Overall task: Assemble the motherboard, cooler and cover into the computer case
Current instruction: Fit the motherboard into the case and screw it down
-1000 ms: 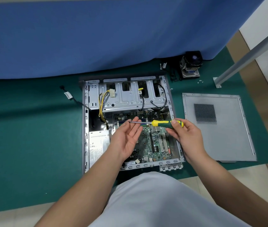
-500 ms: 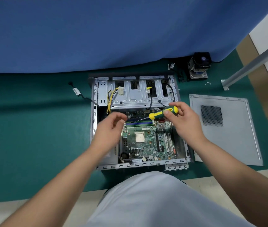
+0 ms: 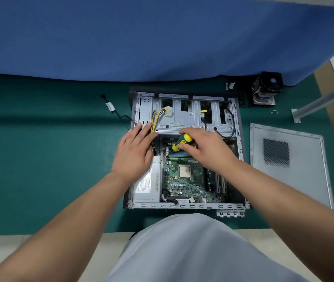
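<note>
The open computer case (image 3: pixel 186 206) lies flat on the green mat, with the green motherboard (image 3: pixel 184 186) inside it. My right hand (image 3: pixel 206 149) grips a yellow and green screwdriver (image 3: pixel 181 141), tip pointing down at the board's upper left part. My left hand (image 3: pixel 134 151) lies flat, fingers straight, over the case's left side near the yellow cables (image 3: pixel 158 119). The cooler (image 3: pixel 266 89) stands on the mat beyond the case's far right corner. The grey cover panel (image 3: pixel 290 163) lies flat to the right of the case.
A blue cloth (image 3: pixel 141 37) hangs behind the mat. The power supply (image 3: pixel 146 186) fills the case's near left corner. A loose black cable (image 3: pixel 113 108) lies left of the case, small screws (image 3: pixel 274 112) and a metal rail (image 3: pixel 325 100) at the far right.
The screwdriver has swung from lying level between both hands to pointing down at the board. My left hand let go of its shaft and moved left onto the case's side.
</note>
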Available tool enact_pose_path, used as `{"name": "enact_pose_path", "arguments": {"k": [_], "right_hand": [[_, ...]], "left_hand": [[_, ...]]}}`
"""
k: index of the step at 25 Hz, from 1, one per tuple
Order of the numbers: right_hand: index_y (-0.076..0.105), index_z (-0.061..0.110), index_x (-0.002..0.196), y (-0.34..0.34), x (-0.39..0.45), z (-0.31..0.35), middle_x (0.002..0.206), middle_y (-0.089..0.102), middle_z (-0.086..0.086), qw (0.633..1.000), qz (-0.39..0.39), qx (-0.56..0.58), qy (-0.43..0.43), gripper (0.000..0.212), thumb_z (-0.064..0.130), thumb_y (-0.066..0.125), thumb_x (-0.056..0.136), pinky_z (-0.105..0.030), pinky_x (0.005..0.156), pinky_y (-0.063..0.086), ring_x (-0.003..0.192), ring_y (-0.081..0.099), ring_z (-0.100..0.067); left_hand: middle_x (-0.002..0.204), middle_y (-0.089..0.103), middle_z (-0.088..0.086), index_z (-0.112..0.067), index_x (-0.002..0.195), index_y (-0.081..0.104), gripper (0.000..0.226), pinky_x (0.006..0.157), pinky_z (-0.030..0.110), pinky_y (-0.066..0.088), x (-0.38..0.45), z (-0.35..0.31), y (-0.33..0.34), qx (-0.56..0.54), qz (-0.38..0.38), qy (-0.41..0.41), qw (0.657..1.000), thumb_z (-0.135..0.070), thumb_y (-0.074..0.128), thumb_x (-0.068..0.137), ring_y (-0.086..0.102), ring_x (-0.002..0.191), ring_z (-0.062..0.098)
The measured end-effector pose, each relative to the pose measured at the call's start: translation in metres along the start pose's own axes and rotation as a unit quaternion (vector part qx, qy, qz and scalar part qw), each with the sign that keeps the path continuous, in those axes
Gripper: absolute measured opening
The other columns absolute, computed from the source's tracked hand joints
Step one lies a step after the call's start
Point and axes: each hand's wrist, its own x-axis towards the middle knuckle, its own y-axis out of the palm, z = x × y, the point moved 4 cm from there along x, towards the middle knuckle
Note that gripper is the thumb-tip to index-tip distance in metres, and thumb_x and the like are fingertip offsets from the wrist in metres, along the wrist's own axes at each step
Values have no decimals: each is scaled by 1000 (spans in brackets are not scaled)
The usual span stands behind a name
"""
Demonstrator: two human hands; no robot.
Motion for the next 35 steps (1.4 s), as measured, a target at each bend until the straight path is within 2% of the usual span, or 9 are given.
{"name": "enact_pose_path", "arguments": {"k": [6,14,27,29,31,33,35], "right_hand": [[57,22,138,8,10,7,126,68,-1,1000,13,-14,-18,46,45,62,99,-37,93,53,108,65,-22],[54,20,142,9,17,13,133,66,-5,997,30,-55,-43,49,46,59,101,-40,95,53,114,65,-26],[51,18,142,11,29,29,133,65,-6,985,61,-115,-117,43,36,57,103,-40,89,54,110,67,-27],[52,22,140,10,30,30,128,66,-5,987,62,-107,-107,42,38,58,102,-40,85,55,105,68,-27],[53,26,135,11,32,30,115,67,-5,986,62,-125,-87,40,47,57,101,-39,76,56,94,68,-30],[56,23,126,13,35,30,102,64,-5,976,55,-197,-70,44,58,49,101,-36,64,51,86,66,-30],[55,18,121,16,38,32,103,63,-6,968,64,-236,-51,52,63,39,101,-35,60,43,89,65,-29]], "left_hand": [[166,29,-10,-33,150,46,53,126,42,14,0,0,1,-21,-9,0,1000,-26,44,97,16,156,17],[166,31,-8,-32,149,47,54,125,38,10,1,1,1,-23,-23,4,999,-27,41,96,17,156,17],[164,34,-9,-31,146,49,52,124,34,7,2,4,4,-16,-46,4,999,-26,43,94,20,155,18],[165,33,-10,-32,146,48,52,125,36,9,2,5,6,-14,-44,4,999,-27,43,95,20,155,17],[165,32,-10,-33,147,47,52,125,37,10,2,5,7,-13,-44,4,999,-27,43,95,19,155,17],[165,32,-10,-33,147,47,53,124,37,9,2,5,7,-12,-44,5,999,-27,43,94,19,155,17],[165,32,-10,-33,146,47,53,125,37,10,2,5,7,-10,-42,5,999,-28,42,94,19,155,17]]}}
